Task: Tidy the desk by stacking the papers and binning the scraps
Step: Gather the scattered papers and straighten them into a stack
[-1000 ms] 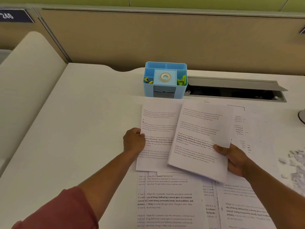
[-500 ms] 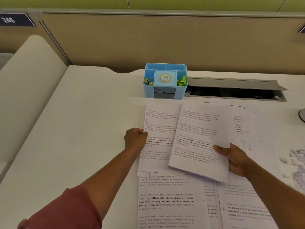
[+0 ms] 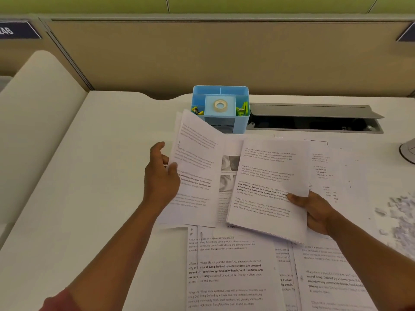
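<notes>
Gathering papers — left hand [image 3: 160,176] pinches a lifted sheet [image 3: 195,162], right hand [image 3: 314,212] grips the stack [image 3: 267,189] between both hands; next, lay sheet on stack — scraps [image 3: 399,218] wait right of right hand.

Left hand [image 3: 160,176]: thumb and fingers pinch the left edge of a printed sheet [image 3: 195,167], lifted and tilted off the desk [image 3: 89,187].
Right hand [image 3: 314,212]: holds a thin stack of pages [image 3: 269,191], thumb on top.
Loose papers [image 3: 233,272]: overlapping on desk, near edge.
Scraps [image 3: 399,216]: scattered far right.
Blue organiser [image 3: 221,108]: behind the sheets, tape roll [image 3: 220,105] inside.
</notes>
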Motion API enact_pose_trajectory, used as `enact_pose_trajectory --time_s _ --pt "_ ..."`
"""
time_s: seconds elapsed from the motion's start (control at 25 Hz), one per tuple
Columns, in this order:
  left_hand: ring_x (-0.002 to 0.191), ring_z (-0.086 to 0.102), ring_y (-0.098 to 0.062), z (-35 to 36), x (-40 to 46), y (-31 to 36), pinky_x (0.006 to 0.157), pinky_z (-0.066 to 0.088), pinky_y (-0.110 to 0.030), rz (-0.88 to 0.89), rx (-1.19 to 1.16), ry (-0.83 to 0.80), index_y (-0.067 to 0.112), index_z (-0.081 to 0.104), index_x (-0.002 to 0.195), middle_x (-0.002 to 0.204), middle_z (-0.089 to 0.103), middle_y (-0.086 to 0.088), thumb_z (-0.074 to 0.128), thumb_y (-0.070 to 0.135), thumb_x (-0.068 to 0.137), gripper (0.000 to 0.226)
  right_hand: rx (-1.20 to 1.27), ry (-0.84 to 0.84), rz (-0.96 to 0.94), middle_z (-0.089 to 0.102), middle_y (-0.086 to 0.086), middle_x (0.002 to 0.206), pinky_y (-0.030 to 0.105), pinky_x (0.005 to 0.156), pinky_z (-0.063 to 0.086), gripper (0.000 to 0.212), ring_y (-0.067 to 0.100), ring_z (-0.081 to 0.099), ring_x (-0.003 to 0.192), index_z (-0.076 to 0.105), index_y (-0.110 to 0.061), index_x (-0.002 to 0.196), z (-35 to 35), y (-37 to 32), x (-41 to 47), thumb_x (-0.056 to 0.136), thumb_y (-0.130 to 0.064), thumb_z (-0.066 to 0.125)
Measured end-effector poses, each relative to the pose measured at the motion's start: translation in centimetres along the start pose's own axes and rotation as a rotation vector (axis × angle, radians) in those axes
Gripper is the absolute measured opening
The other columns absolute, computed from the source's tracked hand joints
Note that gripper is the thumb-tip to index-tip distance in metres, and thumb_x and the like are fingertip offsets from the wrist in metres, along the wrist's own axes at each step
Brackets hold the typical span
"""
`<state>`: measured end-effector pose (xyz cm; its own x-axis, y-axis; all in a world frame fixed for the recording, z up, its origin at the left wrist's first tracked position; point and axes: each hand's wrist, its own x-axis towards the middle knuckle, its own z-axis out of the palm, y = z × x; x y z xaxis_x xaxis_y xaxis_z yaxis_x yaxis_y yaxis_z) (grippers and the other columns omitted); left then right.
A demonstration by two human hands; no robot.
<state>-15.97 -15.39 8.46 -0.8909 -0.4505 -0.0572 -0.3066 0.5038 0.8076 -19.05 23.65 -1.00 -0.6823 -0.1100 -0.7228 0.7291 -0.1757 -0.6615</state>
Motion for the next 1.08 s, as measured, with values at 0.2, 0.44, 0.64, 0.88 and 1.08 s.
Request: enact_pose_trajectory --time_s 0.2,0.44,0.64,0.88,1.08 --pt "0.097 0.07 -0.013 -3.7 1.2 1.8 0.084 0.058 -0.035 0.047 0.04 -0.2 0.023 0.07 0.109 0.107 0.073 0.009 0.053 0.013 0.103 0.021 0.002 0.003 0.001 0.069 0.016 0.126 0.063 0.097 0.051 0.042 0.04 0.067 0.113 0.058 -0.012 0.134 0.2 0.0 -0.1 0.093 -0.002 0.062" --pt "0.089 0.07 -0.007 -7.7 0.4 7.1 0.073 0.056 -0.028 0.158 0.048 -0.264 0.027 0.063 0.109 0.102 0.072 0.016 0.05 0.02 0.106 0.015 0.011 0.008 -0.011 0.07 0.017 0.126 0.064 0.098 0.049 0.046 0.041 0.066 0.114 0.058 -0.011 0.135 0.5 0.0 -0.6 0.091 -0.001 0.064" --pt "0.092 0.075 -0.017 -7.0 0.0 8.4 0.078 0.061 -0.031 0.103 -0.412 -0.302 0.026 0.065 0.108 0.103 0.078 0.003 0.051 0.009 0.105 0.023 -0.029 -0.029 -0.037 0.069 0.019 0.125 0.066 0.1 0.048 0.047 0.041 0.068 0.112 0.057 -0.009 0.135 1.5 -0.2 -1.4 0.09 -0.002 0.066" --pt "0.096 0.072 -0.019 2.1 -1.3 3.8 0.083 0.056 -0.031 -0.248 -0.46 -0.352 0.017 0.068 0.107 0.113 0.075 -0.006 0.049 0.002 0.103 0.024 -0.037 -0.109 -0.133 0.07 0.021 0.123 0.064 0.094 0.053 0.042 0.042 0.068 0.11 0.059 -0.011 0.132 4.7 -1.0 -4.4 0.091 -0.005 0.065" --pt "0.099 0.068 -0.006 5.2 -3.6 1.7 0.077 0.052 -0.019 -0.323 -0.341 -0.415 0.023 0.064 0.121 0.119 0.071 0.006 0.05 0.013 0.105 0.023 -0.059 -0.135 -0.14 0.072 0.017 0.119 0.061 0.091 0.055 0.042 0.042 0.07 0.107 0.066 -0.015 0.126 6.8 -0.9 -7.2 0.084 -0.013 0.069"
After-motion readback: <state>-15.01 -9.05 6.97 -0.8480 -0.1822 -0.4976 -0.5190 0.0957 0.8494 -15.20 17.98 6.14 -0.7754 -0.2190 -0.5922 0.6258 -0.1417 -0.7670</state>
